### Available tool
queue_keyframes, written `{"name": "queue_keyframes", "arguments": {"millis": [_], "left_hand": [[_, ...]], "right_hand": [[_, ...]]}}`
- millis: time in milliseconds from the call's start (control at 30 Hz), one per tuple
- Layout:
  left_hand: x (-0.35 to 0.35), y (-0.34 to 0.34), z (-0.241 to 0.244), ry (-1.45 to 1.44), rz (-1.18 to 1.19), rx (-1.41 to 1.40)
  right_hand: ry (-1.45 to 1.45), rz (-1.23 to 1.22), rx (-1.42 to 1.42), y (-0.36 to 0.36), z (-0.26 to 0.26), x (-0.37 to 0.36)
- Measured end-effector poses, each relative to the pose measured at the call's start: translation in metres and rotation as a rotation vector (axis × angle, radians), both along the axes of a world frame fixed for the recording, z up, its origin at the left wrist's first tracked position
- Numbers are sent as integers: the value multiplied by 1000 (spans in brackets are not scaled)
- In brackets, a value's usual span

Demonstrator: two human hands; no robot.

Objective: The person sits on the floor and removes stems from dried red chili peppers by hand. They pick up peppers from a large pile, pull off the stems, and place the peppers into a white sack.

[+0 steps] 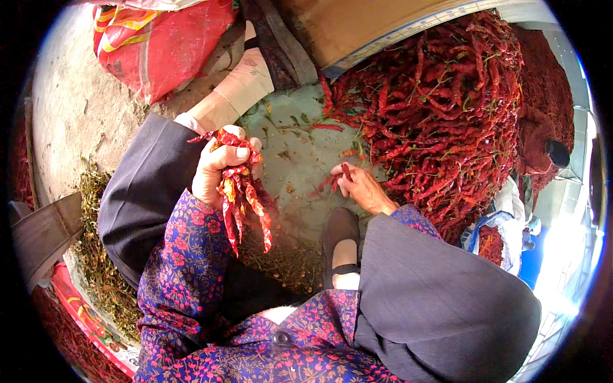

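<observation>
A bunch of dried red chili peppers (244,201) hangs from my left hand (221,163), whose fingers are closed around its upper end. My right hand (361,184), lower and to the right of it, pinches one or more dried red chilies (346,171); some of these look blurred. Just beyond the right hand rises a large heap of dried red chilies (445,115), many with stems on. Between the hands lies the greenish floor sheet (292,163), with a single red chili (328,127) and scattered stems on it.
Dry stems (103,258) are piled at the left. A red woven sack (167,48) lies at the upper left, and a cardboard sheet (354,28) borders the heap at the top. My shoe (341,230) rests on the floor below the right hand. A white sack (510,225) stands at the right.
</observation>
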State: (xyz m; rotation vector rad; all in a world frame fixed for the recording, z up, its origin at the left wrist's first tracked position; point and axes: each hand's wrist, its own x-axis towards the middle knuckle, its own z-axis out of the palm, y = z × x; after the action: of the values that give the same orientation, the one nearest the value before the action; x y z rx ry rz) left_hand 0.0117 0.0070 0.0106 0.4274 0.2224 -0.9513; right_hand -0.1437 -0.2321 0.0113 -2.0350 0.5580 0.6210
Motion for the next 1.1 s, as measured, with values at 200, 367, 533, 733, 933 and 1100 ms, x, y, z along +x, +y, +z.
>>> {"name": "queue_keyframes", "arguments": {"millis": [200, 367, 533, 733, 933, 1100], "left_hand": [[0, -1, -1, 7, -7, -20], [-1, -1, 0, 8, -3, 8], [-1, -1, -2, 1, 0, 6], [-1, -2, -4, -21, -25, -33], [-1, -3, -6, -24, -20, -11], [-3, -1, -1, 11, 3, 7]], "right_hand": [[-164, -501, 156, -40, -2, -1], [-97, -588, 180, -52, 16, 6], [-113, -534, 125, -35, 7, -2], [-283, 346, -694, -42, -14, 1], [-270, 298, -545, -52, -19, 5], [-197, -527, 496, -50, 38, 1]]}}
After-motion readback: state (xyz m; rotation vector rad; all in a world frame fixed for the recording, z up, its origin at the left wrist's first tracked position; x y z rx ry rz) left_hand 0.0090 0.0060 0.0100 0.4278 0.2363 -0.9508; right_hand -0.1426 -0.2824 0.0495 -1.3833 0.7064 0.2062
